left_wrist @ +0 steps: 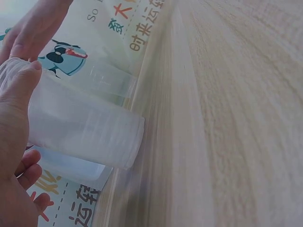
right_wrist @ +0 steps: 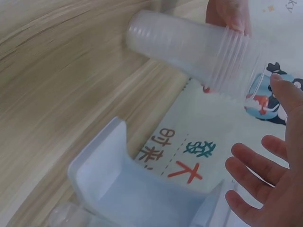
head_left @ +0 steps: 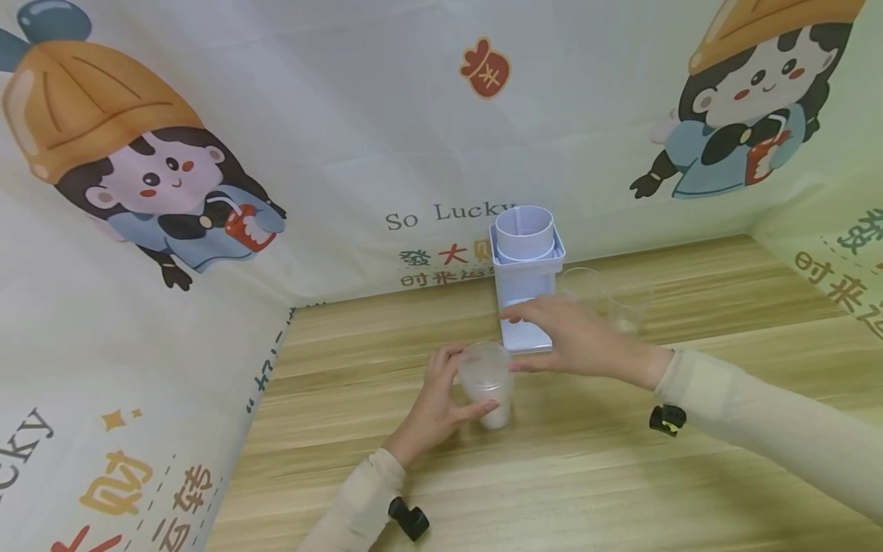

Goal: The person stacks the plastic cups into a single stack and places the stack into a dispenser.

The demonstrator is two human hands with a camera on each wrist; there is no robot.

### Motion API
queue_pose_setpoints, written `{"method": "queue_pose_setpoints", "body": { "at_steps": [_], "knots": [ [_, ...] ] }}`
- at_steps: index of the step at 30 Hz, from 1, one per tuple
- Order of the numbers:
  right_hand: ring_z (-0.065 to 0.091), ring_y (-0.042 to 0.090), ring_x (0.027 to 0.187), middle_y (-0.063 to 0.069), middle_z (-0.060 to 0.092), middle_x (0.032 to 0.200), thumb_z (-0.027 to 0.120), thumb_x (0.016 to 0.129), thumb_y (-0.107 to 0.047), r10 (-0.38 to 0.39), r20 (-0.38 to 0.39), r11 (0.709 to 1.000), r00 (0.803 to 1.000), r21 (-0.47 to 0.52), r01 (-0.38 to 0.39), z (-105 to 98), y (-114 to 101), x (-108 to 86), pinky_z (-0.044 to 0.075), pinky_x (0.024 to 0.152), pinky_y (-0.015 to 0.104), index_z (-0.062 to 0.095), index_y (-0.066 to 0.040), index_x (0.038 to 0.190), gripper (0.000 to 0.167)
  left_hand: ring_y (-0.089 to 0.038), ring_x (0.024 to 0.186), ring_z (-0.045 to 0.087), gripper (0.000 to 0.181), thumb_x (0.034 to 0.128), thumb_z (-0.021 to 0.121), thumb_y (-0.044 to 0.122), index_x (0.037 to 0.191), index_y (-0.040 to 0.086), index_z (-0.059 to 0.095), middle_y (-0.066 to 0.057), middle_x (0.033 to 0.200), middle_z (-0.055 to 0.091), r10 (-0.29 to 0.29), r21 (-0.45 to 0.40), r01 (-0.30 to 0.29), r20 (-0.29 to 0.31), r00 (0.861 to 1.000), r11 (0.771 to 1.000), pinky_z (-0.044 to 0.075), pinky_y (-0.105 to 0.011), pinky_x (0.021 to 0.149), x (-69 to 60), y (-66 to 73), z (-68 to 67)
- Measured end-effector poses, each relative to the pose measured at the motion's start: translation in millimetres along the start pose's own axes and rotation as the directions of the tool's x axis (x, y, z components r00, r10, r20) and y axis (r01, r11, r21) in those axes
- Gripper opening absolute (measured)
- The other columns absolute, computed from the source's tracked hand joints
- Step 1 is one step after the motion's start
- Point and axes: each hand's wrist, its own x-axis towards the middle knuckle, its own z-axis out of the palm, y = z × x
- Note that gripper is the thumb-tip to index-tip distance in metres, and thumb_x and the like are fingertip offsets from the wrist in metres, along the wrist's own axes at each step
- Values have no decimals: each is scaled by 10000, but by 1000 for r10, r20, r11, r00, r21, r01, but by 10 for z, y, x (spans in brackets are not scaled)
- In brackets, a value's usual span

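A nested stack of clear plastic cups (head_left: 491, 383) stands on the wooden table. My left hand (head_left: 434, 406) holds it from the left, with the thumb across its near side. In the left wrist view the stack (left_wrist: 85, 125) has its base at or close to the table. At the right of the stack's rim is my right hand (head_left: 579, 337), fingers spread and relaxed; its thumb is at the rim, but contact is unclear. The right wrist view shows nothing inside the right hand (right_wrist: 274, 165). A pale blue-white cup dispenser (head_left: 527, 287) stands just behind, its lower part partly hidden by the right hand.
Clear cups (head_left: 629, 307) stand on the table behind the right forearm, faint and partly covered. A printed cloth (head_left: 345, 153) hangs as walls at the back and both sides of the wooden table (head_left: 552, 475). Each wrist bears a small black device.
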Motion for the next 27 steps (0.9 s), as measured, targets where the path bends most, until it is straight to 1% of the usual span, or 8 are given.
{"method": "queue_pose_setpoints", "body": {
  "at_steps": [8,14,20,23,27],
  "knots": [
    [657,263,1088,94,695,1209,826,757,-457,118,20,993,993,11,-118,-59,255,-169,536,927,462,592,-85,1300,698,-318,1328,359,677,744,872,254,1322,122,545,-122,1385,447,-33,-13,33,9,999,999,361,-563,1094,5,4,-1],
    [662,298,1042,139,708,1156,849,751,-367,141,-20,990,990,2,-141,-130,438,-285,527,912,500,607,-33,1273,665,-322,1329,360,678,737,876,254,1319,121,553,-128,1379,449,-39,-21,39,4,999,999,353,-579,1098,12,-11,9],
    [673,314,993,149,720,1101,861,727,-384,178,-66,983,982,-27,-180,-223,595,-366,537,858,494,618,-32,1251,676,-323,1330,356,693,745,871,261,1339,119,545,-125,1385,447,-42,-25,42,5,999,999,352,-589,1096,8,-13,1],
    [671,339,1000,168,718,1105,849,745,-389,208,-66,977,976,-39,-211,-255,670,-404,528,876,512,610,-18,1259,678,-319,1333,354,691,748,869,265,1340,119,544,-123,1388,446,-41,-25,41,8,999,999,351,-587,1096,7,-8,-3],
    [654,376,1048,196,701,1149,827,779,-385,265,-39,962,964,-53,-267,-295,785,-458,508,910,542,588,-12,1291,677,-314,1331,356,691,748,869,267,1341,123,545,-122,1388,450,-39,-24,39,7,999,999,349,-588,1096,6,-7,-1]
  ]
}}
